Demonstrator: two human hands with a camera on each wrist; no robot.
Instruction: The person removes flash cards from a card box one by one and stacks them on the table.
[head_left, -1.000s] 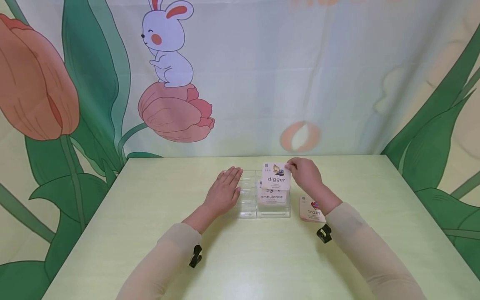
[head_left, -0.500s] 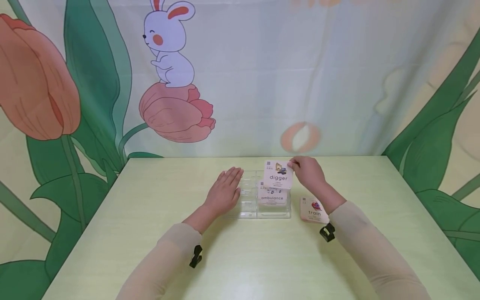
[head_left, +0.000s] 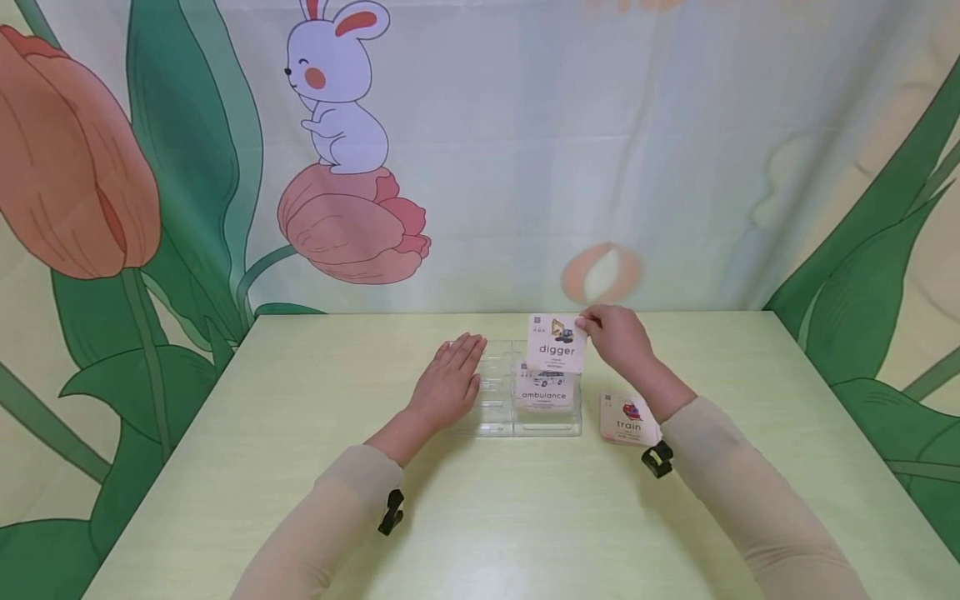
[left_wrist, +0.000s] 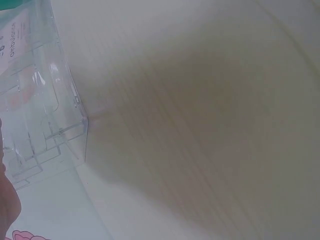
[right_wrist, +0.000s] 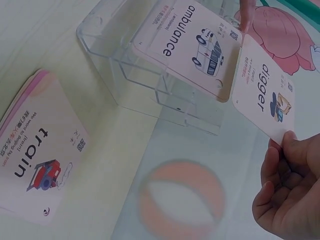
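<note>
Between thumb and fingers my right hand [head_left: 617, 337] pinches the upper right corner of the digger card [head_left: 557, 343]. That card stands behind and above the ambulance card [head_left: 545, 393], which sits in the right column of a clear tiered card holder [head_left: 547, 430]. In the right wrist view the digger card [right_wrist: 263, 90] is near the top edge of the ambulance card [right_wrist: 192, 47]. My left hand [head_left: 444, 382] rests with straight fingers along the holder's left side. Only part of the left hand [left_wrist: 7, 202] shows in the left wrist view, beside the holder [left_wrist: 55, 105].
A stack of cards with the train card [head_left: 628, 420] on top lies right of the holder, under the right forearm. Behind the table [head_left: 480, 517] hangs a printed curtain [head_left: 495, 183] with a rabbit and tulips. Each wrist wears a black band.
My right hand has risen slightly and moved a little right with the digger card, so more of the ambulance picture shows. The left hand stays on the holder.
</note>
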